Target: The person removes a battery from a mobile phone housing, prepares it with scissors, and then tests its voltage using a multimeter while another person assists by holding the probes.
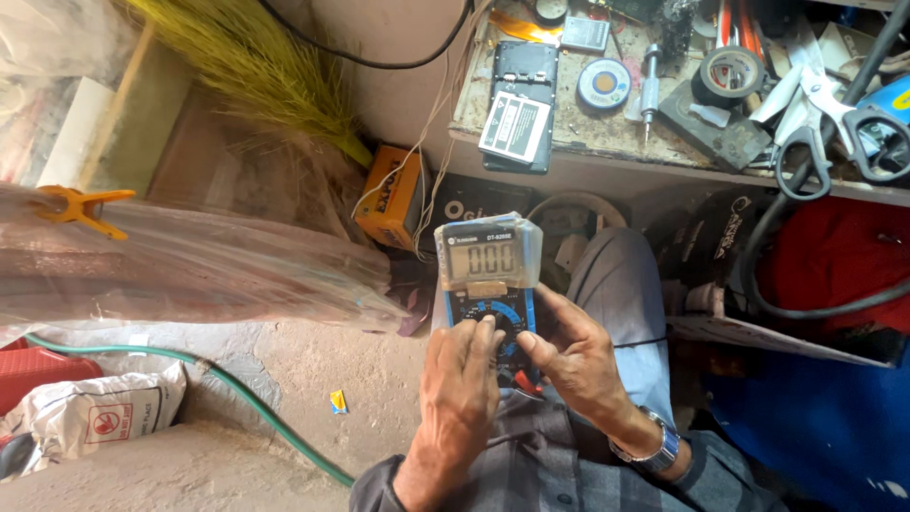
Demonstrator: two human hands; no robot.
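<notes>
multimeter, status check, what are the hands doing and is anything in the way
Left hand fingertips on the dial. Right hand grips the side of the multimeter. Meter upright on the lap, screen in plastic wrap. Nothing blocking it.

A single head-worn camera looks steeply down over the person's lap from close above, so the left hand point(462, 379) and right hand point(573, 356) sit low in the middle of the frame, with the multimeter point(488, 284) they hold just beyond them. The view faces forward and down: the workbench point(607, 142) edge runs across the upper right, farther off, while the dirt floor point(284, 379) fills the lower left, near the person's knee. No second view is present, so nothing is shared between cameras.
</notes>
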